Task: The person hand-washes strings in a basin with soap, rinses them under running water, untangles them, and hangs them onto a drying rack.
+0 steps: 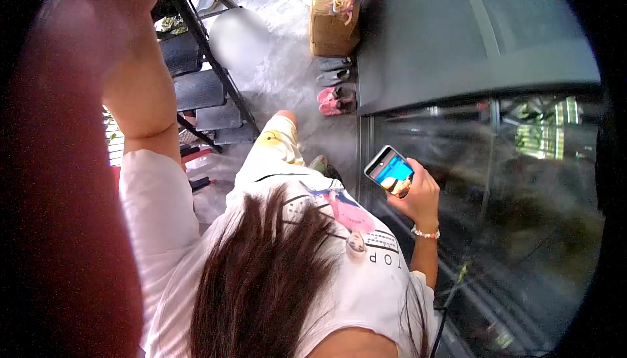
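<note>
My right hand [419, 195] is closed around a smartphone [390, 172], held at the right of my body with its lit screen facing up. A blue and orange picture shows on the screen. A beaded bracelet [426, 233] circles that wrist. My left arm is raised close to the camera. My left hand [98, 15] is a blur at the upper left edge, and its fingers cannot be made out. Whether it touches or holds anything is hidden.
Black stair treads [199, 90] with a dark rail rise on the left. A cardboard box [334, 28] topped with coloured cords stands ahead, near pink shoes [330, 100] and dark shoes [334, 70]. A dark glass panel [483, 181] runs along the right.
</note>
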Available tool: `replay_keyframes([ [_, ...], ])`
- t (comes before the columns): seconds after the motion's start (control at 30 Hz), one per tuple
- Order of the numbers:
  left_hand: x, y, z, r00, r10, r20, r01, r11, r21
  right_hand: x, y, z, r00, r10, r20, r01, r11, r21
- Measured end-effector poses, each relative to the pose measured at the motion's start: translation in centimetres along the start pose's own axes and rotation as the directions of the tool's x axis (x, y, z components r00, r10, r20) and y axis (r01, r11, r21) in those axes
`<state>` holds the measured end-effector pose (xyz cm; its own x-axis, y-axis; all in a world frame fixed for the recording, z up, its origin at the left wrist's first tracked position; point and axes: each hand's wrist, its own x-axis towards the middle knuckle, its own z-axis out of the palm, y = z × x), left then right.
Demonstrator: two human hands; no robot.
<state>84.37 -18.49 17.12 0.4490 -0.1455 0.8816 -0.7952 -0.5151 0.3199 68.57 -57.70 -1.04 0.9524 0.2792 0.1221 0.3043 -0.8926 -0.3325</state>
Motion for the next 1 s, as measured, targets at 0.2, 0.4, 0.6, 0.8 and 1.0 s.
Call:
replay_keyframes([
  [0.2,-5.2,14.0,2.5,0.991,0.130,0.010,-0.124,0.963,-0.241,-8.8,0.3,1.2,0.956,-0.173,-0.237,0.167,0.985,-0.046],
  [0.4,-12.5,15.8,12.7,0.462,-0.105,0.881,0.825,0.416,-0.383,-8.0,-3.9,-0.5,0.888,-0.191,-0.419,0.147,0.980,-0.135],
  [0.6,-24.3,29.5,11.7,0.225,0.317,0.921,0.972,-0.144,-0.188,-24.0,-7.3,0.4,0.829,-0.126,-0.546,0.031,0.983,-0.180],
  [0.8,-18.3,11.1,19.3,0.276,0.292,0.915,0.850,-0.519,-0.091,-3.0,-4.5,-0.4,0.921,-0.062,-0.384,0.003,0.988,-0.153],
  [1.0,-21.1,14.6,13.6,0.280,-0.021,0.960,0.887,-0.378,-0.266,-10.2,-6.6,-2.2,0.901,-0.207,-0.381,0.175,0.977,-0.118],
])
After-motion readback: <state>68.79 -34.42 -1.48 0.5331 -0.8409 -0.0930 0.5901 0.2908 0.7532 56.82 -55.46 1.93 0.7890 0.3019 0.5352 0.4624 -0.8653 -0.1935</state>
